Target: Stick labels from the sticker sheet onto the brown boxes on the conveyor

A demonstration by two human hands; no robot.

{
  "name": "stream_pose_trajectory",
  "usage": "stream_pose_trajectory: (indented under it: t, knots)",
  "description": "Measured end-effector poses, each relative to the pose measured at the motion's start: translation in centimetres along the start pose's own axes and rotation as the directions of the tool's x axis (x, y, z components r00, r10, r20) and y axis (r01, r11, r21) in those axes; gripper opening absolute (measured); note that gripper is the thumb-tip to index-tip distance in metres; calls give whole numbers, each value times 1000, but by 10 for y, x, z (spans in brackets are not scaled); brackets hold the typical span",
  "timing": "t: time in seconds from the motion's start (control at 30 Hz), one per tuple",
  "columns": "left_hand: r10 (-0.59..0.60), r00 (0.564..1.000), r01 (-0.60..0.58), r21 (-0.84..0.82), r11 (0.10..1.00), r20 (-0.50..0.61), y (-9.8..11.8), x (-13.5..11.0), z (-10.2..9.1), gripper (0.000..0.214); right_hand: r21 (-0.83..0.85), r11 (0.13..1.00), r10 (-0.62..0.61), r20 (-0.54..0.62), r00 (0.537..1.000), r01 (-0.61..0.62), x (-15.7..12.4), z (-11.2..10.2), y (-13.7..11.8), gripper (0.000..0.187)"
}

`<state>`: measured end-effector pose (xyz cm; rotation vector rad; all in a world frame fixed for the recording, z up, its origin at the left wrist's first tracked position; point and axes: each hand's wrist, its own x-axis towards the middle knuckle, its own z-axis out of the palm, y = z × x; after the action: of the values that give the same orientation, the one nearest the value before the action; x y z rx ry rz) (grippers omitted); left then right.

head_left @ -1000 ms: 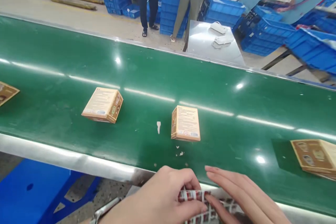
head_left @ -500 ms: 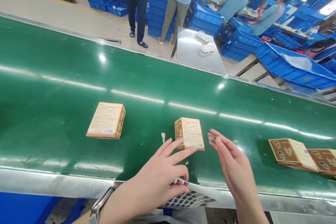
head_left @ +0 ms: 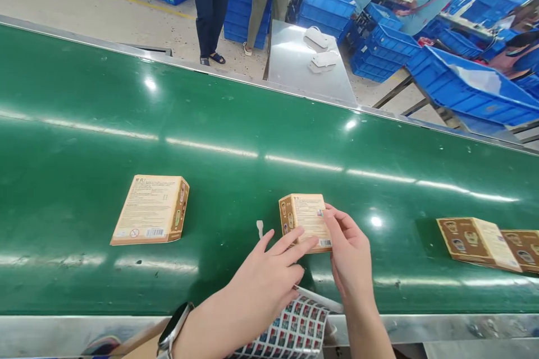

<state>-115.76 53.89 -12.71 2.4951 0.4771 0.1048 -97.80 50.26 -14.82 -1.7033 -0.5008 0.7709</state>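
A small brown-and-cream printed box (head_left: 309, 219) lies on the green belt (head_left: 219, 190) before me. Two spread fingers of my left hand (head_left: 265, 286) rest on its near part, while the lower fingers of that hand curl on a sheet of small stickers (head_left: 295, 325) hanging below. My right hand (head_left: 349, 247) is at the box's right edge, thumb and index finger pinched on a tiny colourful sticker (head_left: 320, 213) against the cream face. The fingertips partly hide the sticker. A small white scrap (head_left: 260, 228) lies left of the box.
Another box (head_left: 149, 207) lies to the left; two more, one a brown box (head_left: 475, 241), touch at the right. Past the belt's metal edge stand a steel table (head_left: 290, 61) with pale flat pieces, stacked blue crates (head_left: 324, 3) and several people in light blue shirts.
My right hand has moved left and down onto the box, bringing the sticker to its cream face. My left fingers stay on the box, and more of the sticker sheet shows. The view has tilted down.
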Motion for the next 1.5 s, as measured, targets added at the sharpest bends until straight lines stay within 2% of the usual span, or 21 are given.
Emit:
stream_pose_trajectory:
  t: [0.2, 0.33, 0.4, 0.47, 0.5, 0.53, 0.6, 0.67, 0.77, 0.93, 1.03, 1.17, 1.23, 1.27, 1.3, 1.33, 1.37, 1.4, 1.43, 1.47, 1.5]
  knots:
    - [11, 1000, -11, -40, 999, 0, -5, 0, 0, 7, -214, 971, -128, -66, 990, 111, 1, 5, 0, 44]
    - [62, 994, -71, -96, 993, -91, -9, -9, 4, 9, -345, 927, -200, -116, 973, 149, -1, 4, -15, 54]
    - [90, 980, -118, -150, 982, -179, -7, -22, 0, 9, -403, 895, -265, -131, 955, 193, -18, 2, -30, 51]
    - [43, 968, -105, -245, 964, -247, -3, -42, -11, 8, -477, 817, -379, -21, 925, 324, -49, -1, -46, 43]
    - [-19, 965, -65, -308, 949, -262, -1, -54, -18, 9, -506, 749, -438, 106, 892, 428, -68, -2, -53, 37]
    - [-94, 961, -11, -375, 927, -260, 2, -67, -26, 9, -496, 672, -470, 290, 834, 551, -89, -1, -59, 31]
    - [-232, 948, 94, -507, 857, -216, 4, -96, -42, 8, -392, 541, -466, 597, 653, 744, -127, 3, -67, 25]
    - [-315, 937, 151, -638, 755, -151, 2, -126, -56, 7, -297, 459, -444, 740, 505, 838, -155, 13, -70, 23]
    - [-385, 921, 219, -742, 634, -56, -6, -169, -69, 11, -234, 380, -439, 806, 398, 895, -176, 38, -70, 18]
    - [-526, 849, 325, -732, 599, -53, -20, -227, -76, 13, -94, 275, -486, 845, 223, 957, -194, 90, -65, 13]
    - [-575, 815, 332, -750, 573, -79, -30, -247, -78, 15, -108, 139, -527, 834, 166, 984, -205, 118, -61, 12]
    - [-601, 796, 295, -824, 484, -68, -47, -259, -82, 16, -145, -42, -595, 798, 92, 989, -215, 144, -53, 20]
    - [-601, 797, 272, -852, 447, -61, -56, -261, -84, 17, -144, -68, -639, 766, 68, 987, -218, 152, -47, 27]
    - [-600, 797, 263, -860, 437, -61, -62, -262, -85, 18, -143, -42, -660, 747, 80, 989, -219, 155, -45, 29]
    - [-597, 800, 259, -862, 435, -61, -67, -263, -86, 19, -147, 23, -676, 727, 124, 989, -220, 158, -43, 28]
    - [-591, 804, 260, -856, 446, -64, -73, -265, -87, 18, -160, 127, -686, 699, 203, 979, -220, 161, -41, 25]
    - [-580, 811, 261, -840, 476, -76, -79, -267, -88, 16, -183, 267, -678, 662, 319, 946, -219, 164, -40, 19]
    - [-552, 827, 250, -807, 535, -109, -86, -268, -90, 13, -211, 430, -645, 608, 463, 878, -216, 168, -40, 11]
    - [-505, 847, 225, -752, 620, -163, -92, -270, -90, 10, -230, 600, -577, 538, 614, 766, -211, 173, -40, 4]
    - [-436, 872, 187, -672, 717, -222, -99, -271, -91, 10, -229, 752, -478, 455, 751, 618, -204, 180, -40, 7]
    - [-347, 898, 138, -574, 807, -271, -105, -271, -90, 11, -197, 870, -362, 370, 856, 453, -196, 187, -39, 15]
